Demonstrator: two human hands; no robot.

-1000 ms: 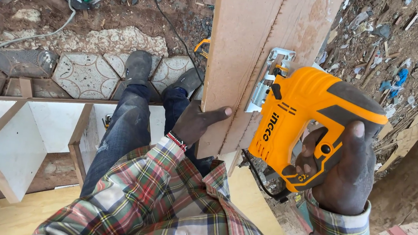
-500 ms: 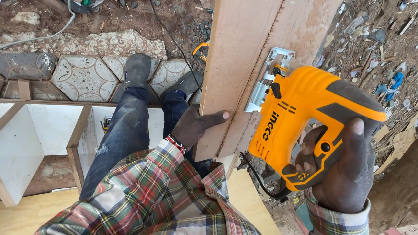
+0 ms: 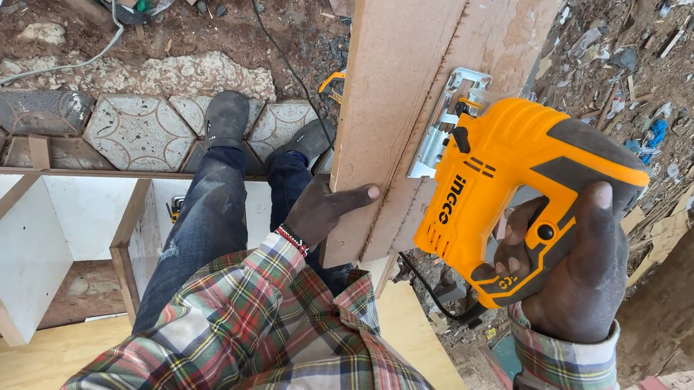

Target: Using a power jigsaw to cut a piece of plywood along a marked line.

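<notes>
A long brown wooden board (image 3: 407,85) runs away from me, with a rough saw cut along its length. My right hand (image 3: 578,268) grips the handle of an orange and black jigsaw (image 3: 510,190), whose metal base plate (image 3: 448,121) rests on the board at the cut. My left hand (image 3: 325,210) holds the board's left edge near its close end, thumb lying across the top face. My legs in blue jeans and grey shoes (image 3: 226,117) stand below on patterned paving.
A white shelf unit with wooden edges (image 3: 52,215) lies at the left. A pale plywood sheet (image 3: 34,360) lies under me. A black cord (image 3: 280,52) and a white cable (image 3: 63,65) cross the dirt. Rubble and scraps (image 3: 664,87) cover the ground at right.
The jigsaw has crept slightly forward along the cut. My left hand keeps its hold on the board's edge.
</notes>
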